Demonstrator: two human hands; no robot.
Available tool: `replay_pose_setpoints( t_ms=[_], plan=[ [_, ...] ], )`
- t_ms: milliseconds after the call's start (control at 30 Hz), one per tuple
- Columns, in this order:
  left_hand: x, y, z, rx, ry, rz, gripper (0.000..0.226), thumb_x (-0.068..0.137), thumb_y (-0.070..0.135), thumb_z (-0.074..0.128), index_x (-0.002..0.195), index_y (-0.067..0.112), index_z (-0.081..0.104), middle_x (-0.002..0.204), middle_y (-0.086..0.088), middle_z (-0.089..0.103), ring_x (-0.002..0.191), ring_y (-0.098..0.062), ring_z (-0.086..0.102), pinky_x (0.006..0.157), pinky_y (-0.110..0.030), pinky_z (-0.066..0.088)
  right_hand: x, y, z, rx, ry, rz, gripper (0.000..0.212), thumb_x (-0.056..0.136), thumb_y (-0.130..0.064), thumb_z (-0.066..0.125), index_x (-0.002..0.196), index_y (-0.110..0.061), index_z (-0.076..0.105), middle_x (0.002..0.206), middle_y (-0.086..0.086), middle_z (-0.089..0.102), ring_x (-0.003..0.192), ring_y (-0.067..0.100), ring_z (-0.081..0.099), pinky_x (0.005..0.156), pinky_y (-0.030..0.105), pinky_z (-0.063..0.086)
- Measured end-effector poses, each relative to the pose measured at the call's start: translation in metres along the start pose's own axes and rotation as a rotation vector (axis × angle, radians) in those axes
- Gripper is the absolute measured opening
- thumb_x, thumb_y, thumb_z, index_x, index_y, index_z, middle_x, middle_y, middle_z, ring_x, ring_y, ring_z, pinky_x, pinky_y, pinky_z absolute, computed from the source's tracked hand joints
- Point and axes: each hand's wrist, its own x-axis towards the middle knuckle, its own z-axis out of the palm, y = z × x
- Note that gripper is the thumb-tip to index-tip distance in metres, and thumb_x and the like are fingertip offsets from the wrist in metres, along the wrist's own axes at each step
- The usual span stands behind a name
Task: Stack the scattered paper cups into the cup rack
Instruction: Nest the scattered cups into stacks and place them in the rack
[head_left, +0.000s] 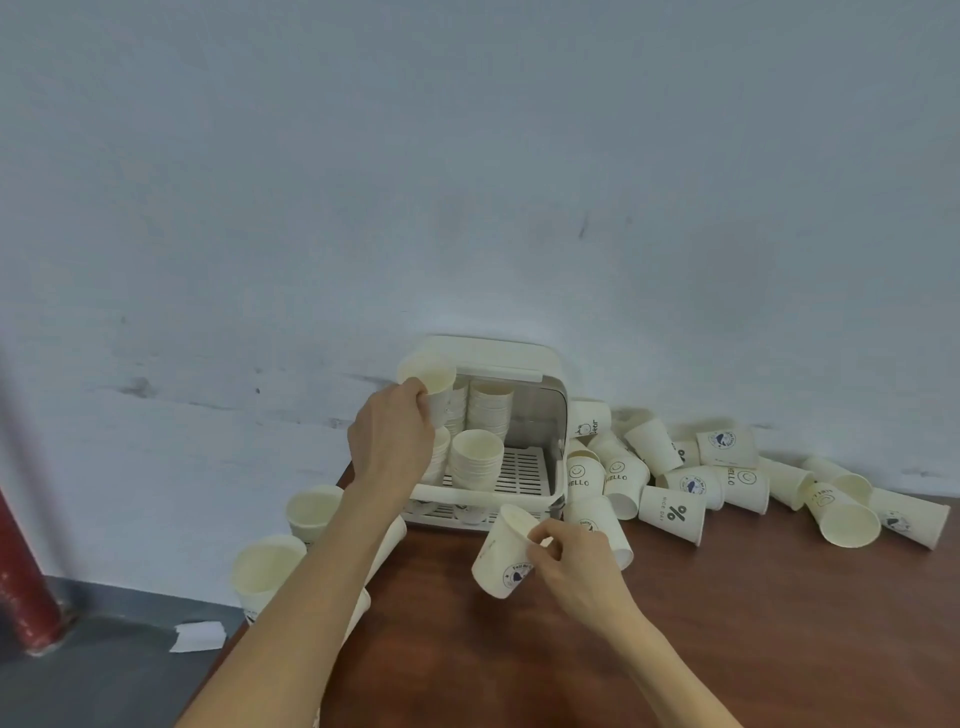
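Note:
A white cup rack (555, 415) with an open front stands against the wall, and several stacks of paper cups (477, 460) sit on its slatted shelf. My left hand (389, 436) holds a paper cup (434, 387) upright at the rack's upper left opening, above the left stack. My right hand (574, 558) grips a tilted paper cup (501, 553) with a blue print, in front of the rack and above the table. Many scattered cups (670, 512) lie on their sides to the right of the rack.
The brown wooden table (727, 623) ends at its left edge close to my left forearm. Upright cups (270, 569) stand at that left edge. A red post (23, 582) and a scrap of paper (197, 636) are on the grey floor at the left.

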Motion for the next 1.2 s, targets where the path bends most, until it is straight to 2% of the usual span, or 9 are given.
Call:
replay_pose_setpoints(
  t_ms=[167, 400, 567, 633, 767, 833, 900, 967, 1200],
  plan=[
    [0.015, -0.018, 0.019, 0.054, -0.053, 0.034, 0.025, 0.097, 0.016, 0.044, 0.108, 0.019, 0.067, 0.100, -0.006, 0.068, 0.088, -0.028, 0.058, 0.063, -0.031, 0.037, 0.001, -0.006, -0.008, -0.014, 0.062, -0.044, 0.009, 0.089, -0.018, 0.060, 0.085, -0.022, 0.066, 0.050, -0.010, 0.051, 0.053, -0.001, 0.050, 0.055, 0.009, 0.035],
    [0.008, -0.033, 0.042, 0.069, -0.147, 0.052, 0.028, 0.099, 0.017, 0.041, 0.115, 0.020, 0.065, 0.106, -0.005, 0.063, 0.094, -0.027, 0.058, 0.067, -0.031, 0.037, 0.000, -0.009, -0.005, -0.005, 0.069, -0.080, 0.011, 0.089, -0.018, 0.061, 0.083, -0.027, 0.064, 0.053, -0.010, 0.054, 0.057, 0.002, 0.051, 0.055, 0.010, 0.035],
    [0.005, -0.041, 0.054, 0.098, -0.259, 0.005, 0.027, 0.099, 0.019, 0.041, 0.106, 0.020, 0.067, 0.106, -0.005, 0.062, 0.093, -0.028, 0.059, 0.071, -0.034, 0.045, 0.006, -0.014, -0.002, -0.038, 0.075, -0.117, 0.008, 0.090, -0.021, 0.060, 0.088, -0.026, 0.066, 0.055, -0.015, 0.054, 0.058, 0.000, 0.052, 0.055, 0.013, 0.035],
    [0.001, -0.043, 0.057, 0.120, -0.291, -0.004, 0.027, 0.097, 0.016, 0.042, 0.103, 0.019, 0.067, 0.106, -0.005, 0.062, 0.093, -0.028, 0.060, 0.074, -0.036, 0.049, 0.012, -0.021, -0.004, -0.061, 0.090, -0.148, 0.009, 0.090, -0.021, 0.059, 0.089, -0.025, 0.067, 0.055, -0.016, 0.053, 0.056, 0.002, 0.052, 0.055, 0.014, 0.036],
    [-0.006, -0.042, 0.059, 0.174, -0.311, 0.003, 0.029, 0.096, 0.014, 0.041, 0.110, 0.016, 0.065, 0.111, -0.004, 0.060, 0.097, -0.027, 0.061, 0.075, -0.037, 0.049, 0.036, -0.045, -0.016, -0.072, 0.202, -0.228, 0.011, 0.091, -0.021, 0.058, 0.087, -0.022, 0.068, 0.054, -0.017, 0.054, 0.054, 0.003, 0.050, 0.063, 0.024, 0.042],
    [-0.009, -0.041, 0.057, 0.199, -0.346, 0.008, 0.029, 0.096, 0.015, 0.039, 0.115, 0.015, 0.062, 0.115, -0.006, 0.057, 0.102, -0.028, 0.059, 0.076, -0.037, 0.048, 0.053, -0.059, -0.021, -0.074, 0.284, -0.267, 0.012, 0.092, -0.021, 0.057, 0.092, -0.021, 0.069, 0.062, -0.015, 0.061, 0.060, 0.003, 0.053, 0.069, 0.028, 0.047],
    [-0.011, -0.039, 0.053, 0.220, -0.375, 0.016, 0.029, 0.097, 0.016, 0.038, 0.119, 0.012, 0.056, 0.117, -0.008, 0.055, 0.104, -0.029, 0.058, 0.076, -0.038, 0.046, 0.070, -0.069, -0.023, -0.077, 0.344, -0.281, 0.016, 0.092, -0.022, 0.055, 0.099, -0.020, 0.069, 0.075, -0.008, 0.069, 0.071, 0.012, 0.060, 0.072, 0.031, 0.050],
    [-0.014, -0.035, 0.049, 0.215, -0.384, 0.008, 0.029, 0.097, 0.017, 0.037, 0.122, 0.011, 0.050, 0.118, -0.010, 0.054, 0.104, -0.030, 0.057, 0.075, -0.037, 0.045, 0.085, -0.076, -0.020, -0.110, 0.369, -0.296, 0.018, 0.092, -0.021, 0.052, 0.100, -0.020, 0.068, 0.079, -0.003, 0.069, 0.075, 0.018, 0.062, 0.072, 0.034, 0.050],
    [-0.025, -0.028, 0.036, 0.135, -0.304, -0.006, 0.043, 0.098, 0.022, 0.037, 0.140, 0.014, 0.033, 0.119, -0.008, 0.052, 0.103, -0.028, 0.057, 0.072, -0.036, 0.043, 0.111, -0.076, 0.001, -0.374, 0.174, -0.218, 0.025, 0.092, -0.020, 0.043, 0.103, -0.017, 0.066, 0.094, 0.007, 0.070, 0.091, 0.031, 0.063, 0.073, 0.037, 0.051]
  ],
)
